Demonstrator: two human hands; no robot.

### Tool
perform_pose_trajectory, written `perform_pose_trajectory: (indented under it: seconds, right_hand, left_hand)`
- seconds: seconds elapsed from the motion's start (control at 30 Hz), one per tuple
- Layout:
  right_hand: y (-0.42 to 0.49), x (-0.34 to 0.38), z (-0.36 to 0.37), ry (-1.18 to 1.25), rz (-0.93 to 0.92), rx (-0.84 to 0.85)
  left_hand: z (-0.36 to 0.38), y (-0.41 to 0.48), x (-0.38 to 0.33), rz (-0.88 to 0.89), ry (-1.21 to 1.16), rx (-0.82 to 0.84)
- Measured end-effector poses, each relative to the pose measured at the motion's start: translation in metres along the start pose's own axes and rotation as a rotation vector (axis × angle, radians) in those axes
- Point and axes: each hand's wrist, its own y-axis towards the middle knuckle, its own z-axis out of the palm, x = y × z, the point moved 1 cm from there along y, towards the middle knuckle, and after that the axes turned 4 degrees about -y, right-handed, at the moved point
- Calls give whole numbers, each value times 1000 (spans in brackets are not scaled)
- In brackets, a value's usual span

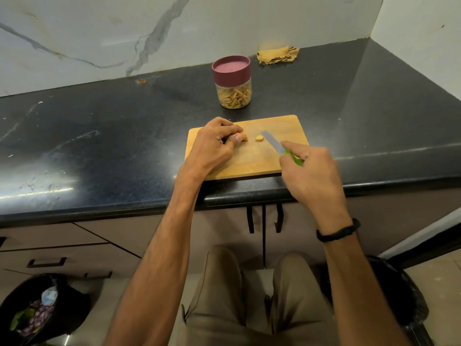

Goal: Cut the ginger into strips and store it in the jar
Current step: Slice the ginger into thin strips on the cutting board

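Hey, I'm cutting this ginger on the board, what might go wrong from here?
1. The left hand has its thumb right at the end of the ginger, with the knife close by: a slip might nick it.
2. The board lies at the front edge of the counter, so pressing down might shift it.
3. The jar has its lid on, so strips cannot go in yet.

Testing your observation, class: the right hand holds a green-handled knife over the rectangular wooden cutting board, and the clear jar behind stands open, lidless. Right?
No. The head view shows a round maroon lid closing the clear jar. The right hand does hold the green-handled knife over the rectangular wooden cutting board.
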Motion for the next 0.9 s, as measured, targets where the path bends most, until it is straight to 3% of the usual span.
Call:
perform_pose_trajectory:
  seconds: [0.13,0.27,0.9]
  right_hand:
    - [3,23,24,-106,-132,-93]
    - [4,28,50,-192,-219,-80]
    - [7,27,56,-340,-194,-54]
  left_hand:
    - [2,0,0,-12,-8,-13]
    - [3,1,1,-22,-42,-45]
    - [2,2,2,-15,-52,-42]
